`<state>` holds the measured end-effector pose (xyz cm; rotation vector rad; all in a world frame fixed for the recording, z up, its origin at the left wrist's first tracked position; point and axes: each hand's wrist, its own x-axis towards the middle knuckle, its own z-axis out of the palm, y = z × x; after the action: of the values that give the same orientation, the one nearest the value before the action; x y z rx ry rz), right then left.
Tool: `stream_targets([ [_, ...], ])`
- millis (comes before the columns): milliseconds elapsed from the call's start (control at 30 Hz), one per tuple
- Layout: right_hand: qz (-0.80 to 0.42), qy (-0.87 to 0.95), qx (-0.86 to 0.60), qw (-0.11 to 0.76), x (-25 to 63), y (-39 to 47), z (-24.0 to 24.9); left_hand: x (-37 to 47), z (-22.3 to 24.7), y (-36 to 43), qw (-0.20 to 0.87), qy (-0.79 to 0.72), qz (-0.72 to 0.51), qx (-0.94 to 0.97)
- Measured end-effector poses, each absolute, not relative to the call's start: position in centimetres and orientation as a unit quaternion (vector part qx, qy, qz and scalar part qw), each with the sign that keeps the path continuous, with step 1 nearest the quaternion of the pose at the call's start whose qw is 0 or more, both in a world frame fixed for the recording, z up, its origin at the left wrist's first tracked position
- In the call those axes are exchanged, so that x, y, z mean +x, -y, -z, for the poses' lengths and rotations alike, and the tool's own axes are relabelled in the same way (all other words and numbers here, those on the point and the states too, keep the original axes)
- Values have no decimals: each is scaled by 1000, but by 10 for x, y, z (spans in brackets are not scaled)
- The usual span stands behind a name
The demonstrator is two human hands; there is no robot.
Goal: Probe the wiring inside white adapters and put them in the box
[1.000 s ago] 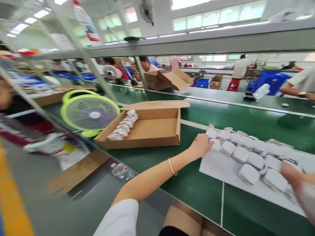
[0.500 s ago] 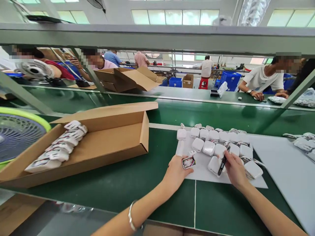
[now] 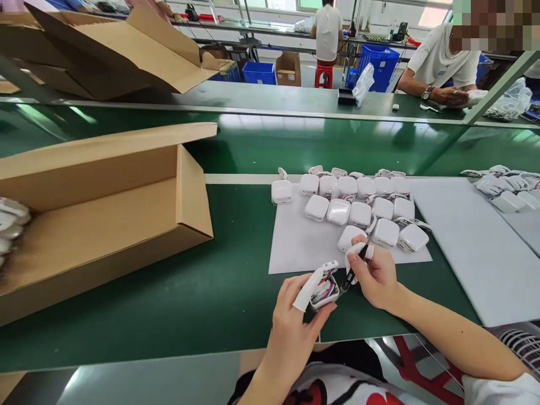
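A small open white plastic case with coloured wires inside sits in my left hand, pinched between thumb and fingers. A white finger cot covers one of those fingertips. My right hand, also with a white finger cot, grips black tweezers whose tip points down beside the case's right edge; whether it touches cannot be made out. Just beyond both hands, several closed white square cases with cables lie in rows on a white sheet.
An open cardboard box stands on the green table at left, holding several white pieces. More white cases lie far right near another white sheet. Across the bench a co-worker handles small parts.
The camera has tipped down and swung right. My left hand has brought the open case nearer my body. My right hand has moved from the closed cases to the open one, tweezers in hand.
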<state>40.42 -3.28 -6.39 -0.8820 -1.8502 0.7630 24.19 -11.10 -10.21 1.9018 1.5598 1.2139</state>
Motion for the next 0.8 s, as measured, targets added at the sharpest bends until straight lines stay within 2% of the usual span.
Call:
stream_targets([
  [333,-312,768,-353,433,398,41,65,242,111,119,213,-538,-458,675],
  [500,-264,773,-379,435,393,45,64,241,109,117,206,-543,-458,673],
  [667,-194,766,-368,489,384,49,74,239,112,117,219,-532,-463,674],
  [800,-170,781,-268,537,377,42,79,237,115,119,238,-543,-456,663],
])
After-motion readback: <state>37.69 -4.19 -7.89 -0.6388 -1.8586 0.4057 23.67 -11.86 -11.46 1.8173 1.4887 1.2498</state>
